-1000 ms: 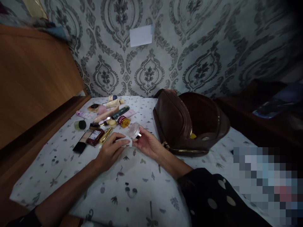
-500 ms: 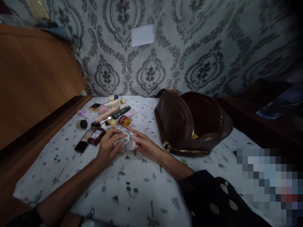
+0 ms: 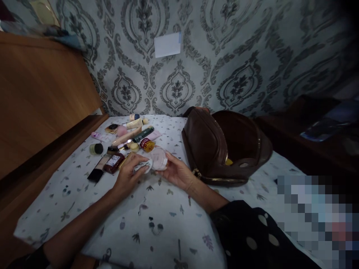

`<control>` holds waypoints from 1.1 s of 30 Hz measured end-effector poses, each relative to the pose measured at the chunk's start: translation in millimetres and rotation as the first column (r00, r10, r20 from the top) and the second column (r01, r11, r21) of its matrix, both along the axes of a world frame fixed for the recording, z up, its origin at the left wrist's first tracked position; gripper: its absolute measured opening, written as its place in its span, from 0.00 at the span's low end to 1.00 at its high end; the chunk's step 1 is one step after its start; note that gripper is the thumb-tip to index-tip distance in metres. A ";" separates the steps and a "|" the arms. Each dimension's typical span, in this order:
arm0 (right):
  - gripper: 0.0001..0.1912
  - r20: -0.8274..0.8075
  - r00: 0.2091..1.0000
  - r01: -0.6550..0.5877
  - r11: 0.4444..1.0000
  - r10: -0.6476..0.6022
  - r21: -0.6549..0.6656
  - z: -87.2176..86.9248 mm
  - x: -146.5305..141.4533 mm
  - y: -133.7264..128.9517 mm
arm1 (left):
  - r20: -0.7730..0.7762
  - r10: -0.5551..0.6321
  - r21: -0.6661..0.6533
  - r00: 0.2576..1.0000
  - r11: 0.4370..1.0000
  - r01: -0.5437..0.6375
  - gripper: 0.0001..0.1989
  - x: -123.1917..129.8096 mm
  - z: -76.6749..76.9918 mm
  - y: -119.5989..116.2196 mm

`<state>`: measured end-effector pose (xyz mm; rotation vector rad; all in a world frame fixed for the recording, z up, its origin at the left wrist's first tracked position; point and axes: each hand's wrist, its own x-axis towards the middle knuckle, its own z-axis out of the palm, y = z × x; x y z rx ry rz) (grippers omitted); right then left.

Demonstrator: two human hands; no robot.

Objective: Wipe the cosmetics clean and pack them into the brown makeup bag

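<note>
My left hand (image 3: 131, 173) pinches a pale round lid (image 3: 146, 165) in front of the cosmetics. Beside it, my right hand (image 3: 177, 171) is closed around a clear round jar (image 3: 159, 157), tilted so that its round face shows. Lid and jar look close together or touching at their edges. Just behind the jar lies a small bottle with a red label and yellow end (image 3: 147, 145). To the left of my left hand are a dark red bottle (image 3: 113, 163) and a beige bottle with a black cap (image 3: 98, 169).
An open brown bag (image 3: 206, 145) stands at the right on the patterned sheet (image 3: 117, 231). Several tubes and a green tube (image 3: 143, 133) lie at the back left. A wooden panel (image 3: 42, 89) rises at the left, patterned wall behind.
The lid and jar, close over each other before, are now side by side. The jar has turned its round face into view, and my right hand has shifted slightly around it.
</note>
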<state>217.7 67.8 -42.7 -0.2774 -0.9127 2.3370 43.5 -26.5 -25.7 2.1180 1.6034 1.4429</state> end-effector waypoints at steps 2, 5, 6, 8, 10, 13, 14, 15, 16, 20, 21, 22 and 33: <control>0.24 0.007 0.999 0.035 0.999 -0.035 0.008 0.4 -0.7 0.6 | -0.003 -0.013 0.004 1.000 1.000 0.013 0.06 1.7 -1.8 -0.9; 0.24 0.030 0.996 0.084 0.994 -0.086 0.073 0.7 -1.8 -1.0 | -0.035 -0.035 0.006 0.999 0.999 0.035 0.06 5.5 -3.1 -3.9; 0.25 0.044 0.994 0.093 0.990 -0.098 0.110 0.3 -2.2 -2.0 | -0.046 -0.045 0.017 0.998 0.999 0.046 0.07 6.7 -3.0 -5.1; 0.27 0.075 0.992 0.091 0.979 -0.106 0.183 -1.1 -2.9 -4.2 | -0.061 -0.060 0.051 0.996 0.997 0.063 0.07 8.5 -1.8 -7.0; 0.30 0.110 0.989 0.066 0.968 -0.095 0.242 -3.5 -3.5 -5.8 | -0.061 -0.057 0.086 0.996 0.994 0.062 0.07 8.7 0.7 -8.0; 0.35 0.161 0.984 0.018 0.943 -0.076 0.333 -7.6 -3.6 -6.1 | -0.033 0.001 0.107 0.999 0.994 0.003 0.06 5.2 5.5 -7.4; 0.35 0.175 0.982 0.006 0.931 -0.075 0.365 -8.7 -3.4 -5.8 | -0.018 0.024 0.105 1.000 0.994 -0.022 0.06 3.2 6.8 -6.6; 0.36 0.185 0.980 -0.007 0.920 -0.071 0.392 -9.6 -3.2 -5.5 | 0.000 0.046 0.096 0.999 0.994 -0.045 0.06 0.9 7.6 -5.7; 0.36 0.189 0.980 -0.019 0.912 -0.065 0.409 -10.1 -2.8 -5.2 | 0.020 0.061 0.080 0.998 0.995 -0.063 0.06 -1.3 8.0 -4.6; 0.36 0.169 0.986 -0.064 0.935 0.004 0.350 -7.3 -0.2 -5.9 | 0.112 0.094 -0.024 0.989 0.995 -0.092 0.07 -8.3 6.3 0.0; 0.35 0.160 0.987 -0.076 0.946 0.026 0.316 -5.5 0.6 -6.4 | 0.134 0.101 -0.057 0.986 0.994 -0.094 0.07 -9.2 5.5 0.9; 0.34 0.149 0.988 -0.088 0.956 0.047 0.279 -3.6 1.4 -6.7 | 0.156 0.107 -0.085 0.982 0.992 -0.094 0.08 -9.9 4.8 1.7; 0.25 0.147 0.989 -0.044 0.990 0.024 0.138 -1.3 -0.8 -3.4 | 0.209 0.100 -0.163 0.973 0.984 -0.066 0.10 -11.3 -0.7 4.5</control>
